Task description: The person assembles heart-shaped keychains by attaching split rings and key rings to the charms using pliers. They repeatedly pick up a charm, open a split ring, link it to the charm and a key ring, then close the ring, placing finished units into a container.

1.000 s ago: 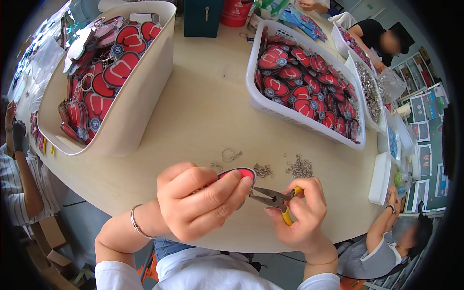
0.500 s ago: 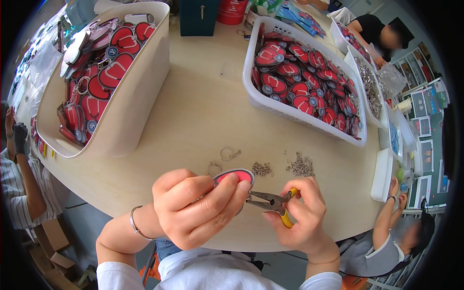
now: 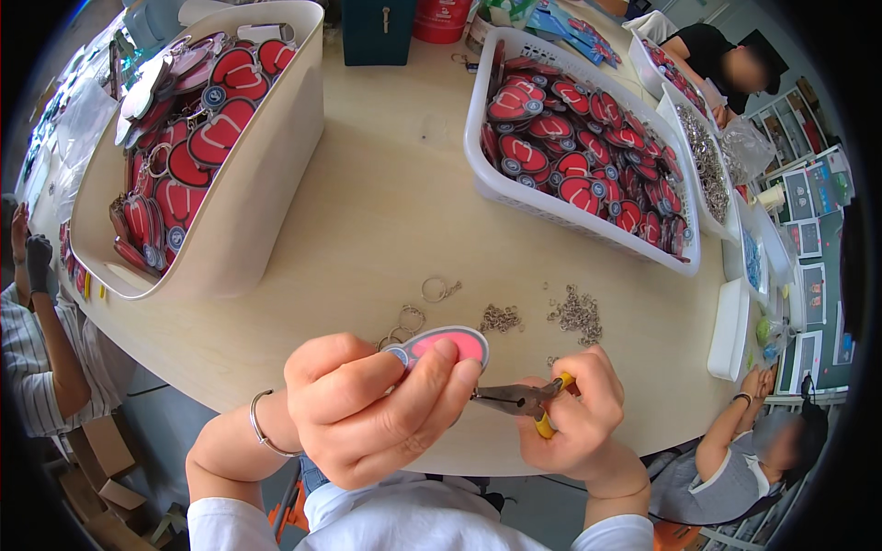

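Note:
Between the thumb and fingers of my left hand (image 3: 381,404) is a red flip-flop-shaped keychain charm (image 3: 459,343) with a grey rim. My right hand (image 3: 577,418) is closed around yellow-handled pliers (image 3: 514,398), whose jaws point left at the charm's lower edge by my left fingertips. What the jaw tips grip is too small to make out. Just beyond my hands lie several split key rings (image 3: 411,319), one with a short chain (image 3: 441,290). Two small heaps of metal jump rings, a smaller heap (image 3: 501,318) and a larger heap (image 3: 579,314), sit to their right.
A cream bin (image 3: 276,197) of red charms with rings stands at left. A white basket (image 3: 588,225) full of red charms is at far right, beside a tray of metal parts (image 3: 706,165). A green box (image 3: 377,37) stands at the back. Other people sit around the table.
The pliers' jaws have come closer together as my right fingers squeezed the handles. The charm has tilted to show more of its face, and both hands shifted slightly.

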`<control>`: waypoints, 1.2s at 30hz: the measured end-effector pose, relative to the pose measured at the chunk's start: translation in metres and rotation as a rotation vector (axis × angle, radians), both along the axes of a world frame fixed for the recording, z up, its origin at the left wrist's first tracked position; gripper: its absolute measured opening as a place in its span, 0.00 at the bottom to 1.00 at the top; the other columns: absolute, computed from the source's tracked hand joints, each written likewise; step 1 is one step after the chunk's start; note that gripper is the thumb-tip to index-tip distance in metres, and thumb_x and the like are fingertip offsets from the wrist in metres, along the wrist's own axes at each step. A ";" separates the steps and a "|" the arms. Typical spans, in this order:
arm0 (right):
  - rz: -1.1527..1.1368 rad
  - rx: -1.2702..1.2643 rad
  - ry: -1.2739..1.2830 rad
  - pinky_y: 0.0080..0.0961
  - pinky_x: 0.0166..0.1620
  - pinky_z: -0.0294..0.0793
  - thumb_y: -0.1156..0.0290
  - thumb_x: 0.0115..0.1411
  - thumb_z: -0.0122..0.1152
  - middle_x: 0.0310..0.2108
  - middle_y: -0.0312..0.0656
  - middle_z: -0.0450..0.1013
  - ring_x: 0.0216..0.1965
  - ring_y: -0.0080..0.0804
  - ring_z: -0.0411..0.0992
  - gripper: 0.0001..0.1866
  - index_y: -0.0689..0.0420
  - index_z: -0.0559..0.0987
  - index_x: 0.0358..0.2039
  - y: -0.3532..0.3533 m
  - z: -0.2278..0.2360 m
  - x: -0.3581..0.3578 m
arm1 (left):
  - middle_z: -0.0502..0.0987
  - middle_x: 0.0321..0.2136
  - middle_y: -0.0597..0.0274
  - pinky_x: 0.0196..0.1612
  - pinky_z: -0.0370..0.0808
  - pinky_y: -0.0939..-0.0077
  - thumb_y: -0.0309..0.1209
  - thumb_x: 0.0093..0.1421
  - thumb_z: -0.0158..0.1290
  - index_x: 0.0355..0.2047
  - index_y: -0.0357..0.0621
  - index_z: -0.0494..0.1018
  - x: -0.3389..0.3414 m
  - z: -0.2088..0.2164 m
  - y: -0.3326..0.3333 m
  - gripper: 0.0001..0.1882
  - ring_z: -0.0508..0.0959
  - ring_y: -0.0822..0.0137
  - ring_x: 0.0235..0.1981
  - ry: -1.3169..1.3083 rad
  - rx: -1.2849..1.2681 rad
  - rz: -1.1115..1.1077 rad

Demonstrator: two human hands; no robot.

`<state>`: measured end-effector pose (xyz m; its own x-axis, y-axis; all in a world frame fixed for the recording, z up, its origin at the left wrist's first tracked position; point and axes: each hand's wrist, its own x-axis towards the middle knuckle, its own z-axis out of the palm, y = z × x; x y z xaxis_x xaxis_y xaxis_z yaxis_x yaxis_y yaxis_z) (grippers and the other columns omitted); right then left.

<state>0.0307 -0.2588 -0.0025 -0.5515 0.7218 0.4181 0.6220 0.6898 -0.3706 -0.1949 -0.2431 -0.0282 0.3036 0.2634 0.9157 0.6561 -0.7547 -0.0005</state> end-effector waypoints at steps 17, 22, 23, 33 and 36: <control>0.060 -0.070 0.036 0.26 0.20 0.62 0.72 0.37 0.71 0.25 0.42 0.64 0.21 0.34 0.63 0.13 0.61 0.73 0.15 0.005 0.002 0.004 | 0.79 0.28 0.69 0.21 0.55 0.82 0.30 0.29 0.54 0.26 0.45 0.82 -0.002 0.001 0.003 0.18 0.66 0.73 0.26 0.057 0.040 -0.007; 0.069 -0.004 -0.011 0.26 0.19 0.62 0.72 0.38 0.71 0.24 0.42 0.64 0.20 0.34 0.64 0.13 0.61 0.73 0.14 0.006 0.000 0.006 | 0.78 0.27 0.70 0.20 0.55 0.82 0.28 0.28 0.55 0.24 0.45 0.81 -0.004 0.003 0.005 0.17 0.67 0.74 0.25 0.090 0.051 -0.035; 0.068 -0.024 0.001 0.27 0.21 0.63 0.72 0.38 0.71 0.24 0.42 0.64 0.21 0.35 0.65 0.13 0.61 0.73 0.15 0.007 -0.001 0.005 | 0.78 0.28 0.69 0.20 0.57 0.82 0.25 0.30 0.57 0.26 0.44 0.81 -0.005 0.006 0.006 0.17 0.67 0.73 0.25 0.121 0.019 -0.045; -0.505 -0.102 -0.012 0.33 0.43 0.68 0.68 0.39 0.77 0.35 0.44 0.67 0.39 0.41 0.68 0.19 0.63 0.78 0.28 0.133 0.010 0.054 | 0.81 0.31 0.61 0.24 0.67 0.86 0.20 0.57 0.57 0.36 0.38 0.80 -0.095 0.104 0.037 0.07 0.77 0.73 0.31 -0.019 -0.051 0.613; -0.448 -0.187 -0.119 0.34 0.44 0.68 0.65 0.35 0.79 0.35 0.44 0.68 0.40 0.40 0.68 0.22 0.63 0.78 0.28 0.165 0.004 0.065 | 0.80 0.38 0.56 0.35 0.74 0.71 0.31 0.62 0.53 0.39 0.41 0.79 -0.145 0.112 0.073 0.10 0.80 0.61 0.35 0.078 -0.148 0.819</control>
